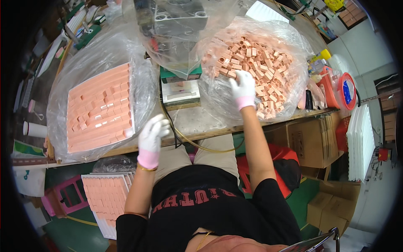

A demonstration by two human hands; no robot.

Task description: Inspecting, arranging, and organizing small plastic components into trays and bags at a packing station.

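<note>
My right hand (244, 85), in a white glove with a pink cuff, is at the near left edge of a heap of small pink hollow blocks (268, 63). Its thumb and fingers are bent around one pink block (231, 74), partly hidden by the fingertips. The heap lies on a clear plastic sheet. My left hand (154, 133), gloved the same way, is above the table's front edge with its fingers loosely bent and apart; nothing shows in it. To its left, rows of pink blocks cover a white tray (132, 122), some standing higher than others.
A machine under clear plastic (180, 25) stands at the back middle, with a green and white block (180, 90) below it. A yellowish hose (201, 148) hangs along the table edge. Filled trays (105, 197) stand lower left; cardboard boxes (312, 140) and stacked white trays (360, 143) are right.
</note>
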